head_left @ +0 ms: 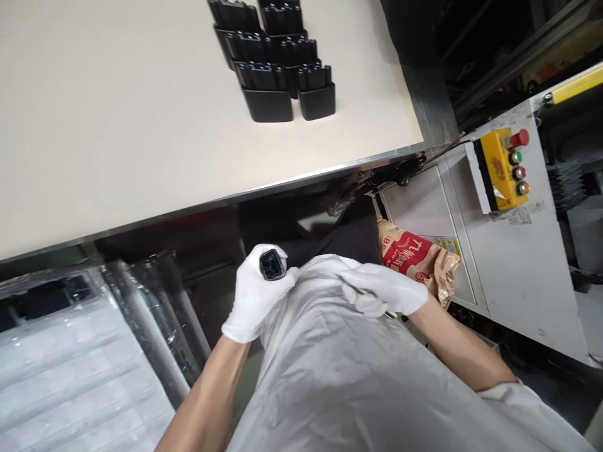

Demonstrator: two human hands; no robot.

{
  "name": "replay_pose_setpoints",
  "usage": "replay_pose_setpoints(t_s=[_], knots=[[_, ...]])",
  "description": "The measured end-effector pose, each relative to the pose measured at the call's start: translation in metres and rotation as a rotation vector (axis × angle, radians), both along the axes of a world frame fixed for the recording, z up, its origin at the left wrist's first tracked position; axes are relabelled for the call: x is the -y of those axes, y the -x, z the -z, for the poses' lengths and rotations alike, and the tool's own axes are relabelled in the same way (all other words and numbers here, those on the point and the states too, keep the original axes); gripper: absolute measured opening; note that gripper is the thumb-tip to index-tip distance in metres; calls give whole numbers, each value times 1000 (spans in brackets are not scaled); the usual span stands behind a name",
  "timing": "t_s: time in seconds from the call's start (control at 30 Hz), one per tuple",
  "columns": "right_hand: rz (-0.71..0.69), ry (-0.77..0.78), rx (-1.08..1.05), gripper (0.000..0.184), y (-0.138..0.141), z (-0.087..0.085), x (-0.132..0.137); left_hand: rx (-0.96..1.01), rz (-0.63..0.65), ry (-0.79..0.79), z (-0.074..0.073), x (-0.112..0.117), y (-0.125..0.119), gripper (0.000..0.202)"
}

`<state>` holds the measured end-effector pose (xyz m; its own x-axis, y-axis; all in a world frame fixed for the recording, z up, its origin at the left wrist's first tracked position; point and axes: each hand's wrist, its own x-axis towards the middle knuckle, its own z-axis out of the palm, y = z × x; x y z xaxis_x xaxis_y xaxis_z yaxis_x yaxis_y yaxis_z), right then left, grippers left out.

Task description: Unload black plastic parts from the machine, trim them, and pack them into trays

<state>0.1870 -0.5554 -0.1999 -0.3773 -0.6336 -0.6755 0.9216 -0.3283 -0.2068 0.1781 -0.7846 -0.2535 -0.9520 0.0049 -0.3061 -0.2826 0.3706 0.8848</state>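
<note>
Left hand (249, 295), white-gloved, closed around a black moulded plastic housing (272, 264) just above my smock; it looks light and stiff, maybe slick against the glove, so I'd grip the body, not the thin rim. Right hand (384, 289) lies apart on the grey smock (330, 376), whether gripping anything I cannot tell. More housings (282, 81) sit grouped on the cream tabletop (117, 125).

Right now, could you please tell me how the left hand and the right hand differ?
The left hand is curled around a black plastic part, while the right hand shows no such part. The left hand stands upright in a fist; the right hand lies sideways against the white smock. Both wear white gloves.
</note>
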Motion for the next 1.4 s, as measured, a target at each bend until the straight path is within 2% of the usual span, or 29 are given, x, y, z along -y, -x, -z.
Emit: replay_pose_setpoints(t_s=[0.07, 0.17, 0.27, 0.43, 0.57, 0.63, 0.67, 0.7, 0.77, 0.8, 0.83, 0.87, 0.9, 0.93, 1.03, 1.1, 1.13, 1.2, 1.3, 1.4], knots=[[32, -12, -83, 36, -3, -6, -9, 0, -37, -162, -20, 6, 3, 30], [237, 48, -103, 29, -10, -9, -7, -33, -45, -410, -47, 2, -1, 34], [260, 87, -87, 35, -17, -9, 5, -53, -94, -588, -60, -5, -5, 36], [188, 41, -97, 37, -23, -10, 15, -50, -101, -584, -73, -8, -9, 39], [190, -41, -146, 32, -21, -12, 14, -152, -45, -363, -89, -8, -11, 35], [192, -87, -168, 30, -17, -14, 13, -194, 20, -135, -82, 0, -4, 34], [195, -116, -181, 29, -15, -15, 12, -146, 56, 39, -72, 9, 2, 32], [199, -151, -199, 28, -13, -17, 10, -59, 104, 231, -57, 20, 10, 28], [190, -232, -239, 26, -10, -17, 6, 276, 160, 681, -21, 50, 25, 20], [176, -274, -258, 26, -9, -17, 4, 377, 206, 796, -4, 66, 30, 15], [157, -317, -278, 26, -8, -15, 3, 422, 201, 847, 8, 80, 32, 15], [136, -365, -297, 27, -8, -13, 2, 433, 186, 824, 14, 92, 31, 19], [114, -410, -320, 27, -7, -11, 1, 394, 159, 734, 14, 99, 27, 23], [90, -453, -349, 28, -7, -8, 1, 333, 122, 599, 7, 101, 21, 28], [-12, -577, -484, 35, 1, -4, 3, 127, 28, 115, -31, 83, 3, 32], [-81, -729, -623, 38, 16, -10, 3, 44, -3, -93, -56, 63, -4, 31], [-111, -853, -721, 38, 27, -16, 1, -1, -3, -142, -66, 54, -5, 32], [-150, -1188, -979, 35, 57, -32, -4, -128, 22, -136, -77, 43, -4, 38], [-203, -1697, -1345, 30, 114, -53, -19, -337, 62, -62, -86, 39, 4, 51], [-294, -1999, -1460, 27, 175, -54, -37, -429, 61, -87, -95, 39, 12, 58]])
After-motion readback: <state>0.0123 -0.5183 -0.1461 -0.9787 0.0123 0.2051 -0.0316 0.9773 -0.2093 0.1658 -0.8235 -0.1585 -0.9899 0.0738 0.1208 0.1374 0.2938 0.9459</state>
